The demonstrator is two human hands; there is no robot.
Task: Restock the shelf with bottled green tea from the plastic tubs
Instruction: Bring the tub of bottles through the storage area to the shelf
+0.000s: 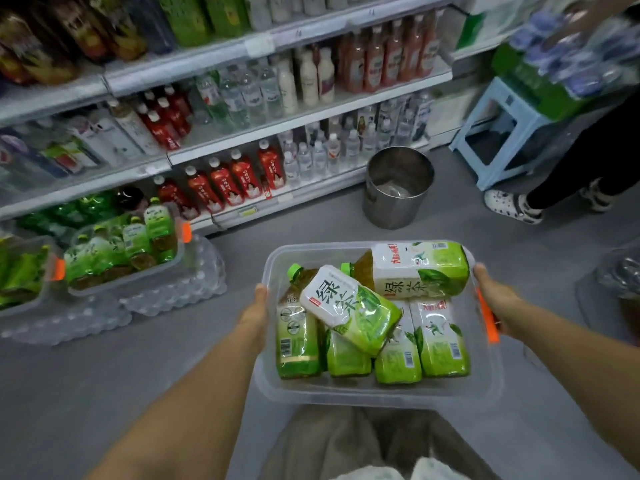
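I carry a clear plastic tub (377, 393) above the grey floor, in front of my legs. My left hand (257, 315) grips its left rim, thumb on top. On the opposite side my right hand (495, 296) grips the rim by the orange latch (487, 317). Inside lie several green tea bottles (353, 313) with green and white labels, piled on their sides. A second clear tub (156, 268) with more green tea bottles rests on water packs at the left, below the shelf (221, 140). A third tub (34, 299) shows at the far left edge.
The shelf rows hold red, white and clear bottles. A steel bucket (398, 187) stands on the floor by the shelf. A pale blue stool (502, 133) stands at the right, with another person's legs (568, 181) beside it. Shrink-wrapped water packs (173, 292) lie at the left.
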